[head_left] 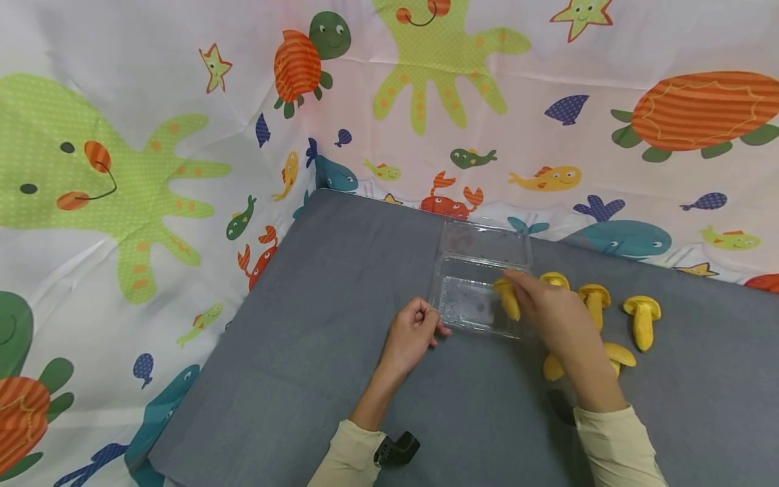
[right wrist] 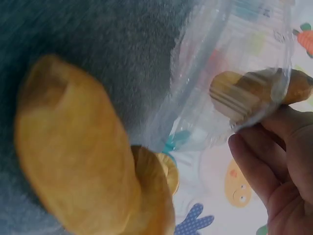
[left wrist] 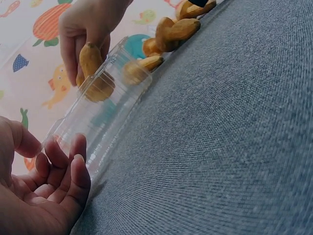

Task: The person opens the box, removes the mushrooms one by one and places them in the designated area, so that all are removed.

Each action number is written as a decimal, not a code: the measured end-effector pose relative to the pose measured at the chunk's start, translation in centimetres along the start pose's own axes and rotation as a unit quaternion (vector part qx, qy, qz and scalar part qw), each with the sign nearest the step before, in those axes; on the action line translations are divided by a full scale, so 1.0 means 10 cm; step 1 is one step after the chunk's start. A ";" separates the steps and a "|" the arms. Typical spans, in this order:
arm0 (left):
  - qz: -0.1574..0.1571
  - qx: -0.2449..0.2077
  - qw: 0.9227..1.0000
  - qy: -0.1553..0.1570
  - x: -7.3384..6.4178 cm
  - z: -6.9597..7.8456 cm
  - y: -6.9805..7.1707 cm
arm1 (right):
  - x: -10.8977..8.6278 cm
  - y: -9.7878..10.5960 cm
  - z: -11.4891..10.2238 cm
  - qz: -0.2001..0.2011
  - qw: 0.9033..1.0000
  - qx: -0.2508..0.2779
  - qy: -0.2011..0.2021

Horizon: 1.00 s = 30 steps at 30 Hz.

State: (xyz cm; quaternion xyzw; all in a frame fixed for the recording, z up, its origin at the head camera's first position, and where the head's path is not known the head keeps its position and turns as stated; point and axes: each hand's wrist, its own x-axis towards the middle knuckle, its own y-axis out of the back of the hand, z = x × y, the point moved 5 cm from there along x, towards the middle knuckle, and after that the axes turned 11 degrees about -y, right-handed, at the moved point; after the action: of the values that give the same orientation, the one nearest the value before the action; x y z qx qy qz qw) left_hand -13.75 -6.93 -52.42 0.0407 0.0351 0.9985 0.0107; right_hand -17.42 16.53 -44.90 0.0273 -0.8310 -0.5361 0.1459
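A clear plastic clamshell box (head_left: 462, 329) lies open on the grey cloth, its lid (head_left: 481, 242) folded back toward the wall. At the box's front left corner, my left hand (head_left: 412, 331) pinches the rim between thumb and curled fingers; the left wrist view shows this hand (left wrist: 54, 181) close up. My right hand (head_left: 550, 311) holds a yellow mushroom (head_left: 508, 301) over the right part of the box, stem slanting down in the head view. Through the clear wall, the same mushroom (right wrist: 232, 93) shows in the right wrist view.
Several yellow mushrooms lie right of the box, among them one at the far right (head_left: 643, 321), one behind the hand (head_left: 595, 301) and one beside the forearm (head_left: 619, 355). A curtain (head_left: 377, 135) printed with sea animals borders the table's back and left.
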 end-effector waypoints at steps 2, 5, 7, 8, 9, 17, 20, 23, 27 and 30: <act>-0.002 0.000 1.000 -0.002 0.00 0.00 0.00 | -0.02 0.05 0.03 0.011 1.000 0.015 -0.013; -0.002 -0.002 1.000 -0.003 0.00 0.00 -0.01 | -0.05 0.13 0.08 0.035 0.999 0.027 -0.022; -0.002 -0.002 1.000 -0.003 0.00 0.00 -0.01 | -0.07 0.17 0.12 0.056 0.998 0.029 -0.024; -0.001 -0.002 1.000 -0.002 0.00 -0.01 -0.01 | -0.07 0.19 0.14 0.066 0.997 0.028 -0.022; 0.000 -0.002 1.000 -0.002 0.00 -0.01 -0.01 | -0.08 0.21 0.16 0.077 0.996 0.029 -0.019; 0.003 0.006 1.000 -0.001 0.00 0.00 -0.02 | -0.16 0.29 0.30 0.118 0.992 0.047 -0.013; 0.003 0.006 1.000 -0.003 0.00 0.01 -0.03 | -0.18 0.30 0.31 0.114 0.992 0.056 -0.016; 0.003 0.004 1.000 -0.004 0.00 0.01 -0.03 | -0.19 0.32 0.30 0.109 0.993 0.053 -0.020; 0.001 0.006 1.000 -0.003 0.00 0.00 -0.03 | -0.21 0.36 0.30 0.105 0.993 0.041 -0.017; 0.001 0.009 1.000 -0.004 0.00 0.00 -0.02 | -0.23 0.38 0.32 0.100 0.994 0.041 -0.017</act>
State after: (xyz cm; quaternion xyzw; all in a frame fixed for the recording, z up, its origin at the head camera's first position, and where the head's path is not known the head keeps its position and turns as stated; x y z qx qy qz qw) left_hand -13.74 -6.72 -52.39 0.0451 0.0442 0.9980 0.0098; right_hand -15.65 21.46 -43.18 -0.0590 -0.8533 -0.4848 0.1829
